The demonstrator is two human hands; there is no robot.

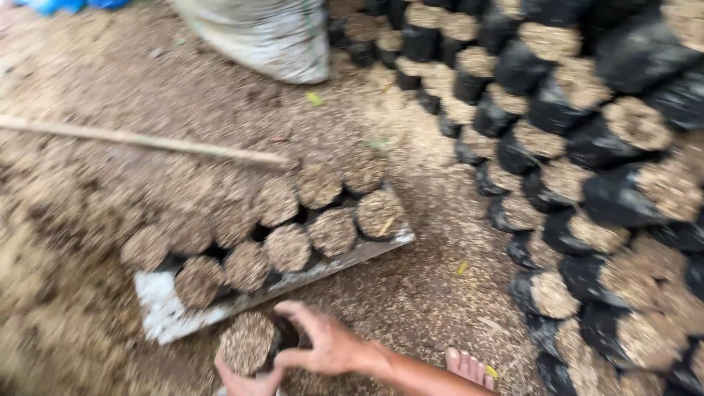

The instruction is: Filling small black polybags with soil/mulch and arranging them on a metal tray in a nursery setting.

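Dozens of black grow bags (587, 147) packed with husk mix are stacked in a leaning bank off to the right of the hands, running from beyond them right down beside the forearm. Ahead of the hands and to the left spreads the loose husk heap (88, 183), with a long pale stick (147, 139) lying across it. Farther out, beyond everything, sits a grey woven sack (264, 37). Closer in, just ahead of the fingers, a pale board (176, 312) edges a double row of filled bags (286, 220) — their tops round and level, touching one another.

Down at the bottom edge, both hands meet on a single filled bag (248, 343). The right hand (326, 345) curls around its right side, thumb and fingers spread on the black rim — gripping it. The left hand (246, 381) cups it from underneath, though most of that hand is cut off by the frame, so how firmly it is closed is hard to tell. Just right of the wrist, bare toes (466, 364) rest on the ground.
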